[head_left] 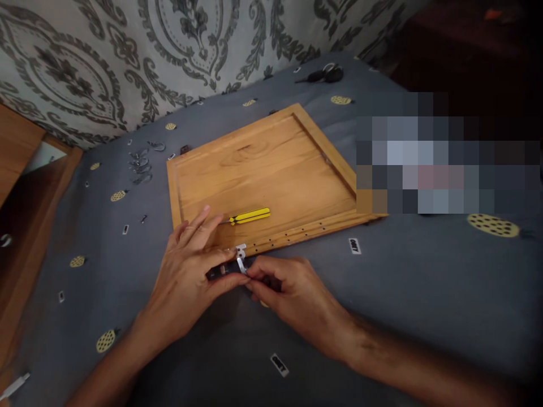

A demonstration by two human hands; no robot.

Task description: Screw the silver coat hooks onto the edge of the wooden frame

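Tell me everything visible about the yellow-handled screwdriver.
The yellow-handled screwdriver has a black lengthwise stripe and a dark collar. It lies flat on the framed wooden panel, near its front rail, handle to the right, thin metal shaft pointing left toward the left hand. Whether those fingers touch the tip is unclear.

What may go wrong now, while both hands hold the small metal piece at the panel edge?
The metal bracket, pinched between the left hand and right hand, may slip onto the grey sheet.
The yellow screwdriver lies loose on the wooden panel; a nudge might roll it off.
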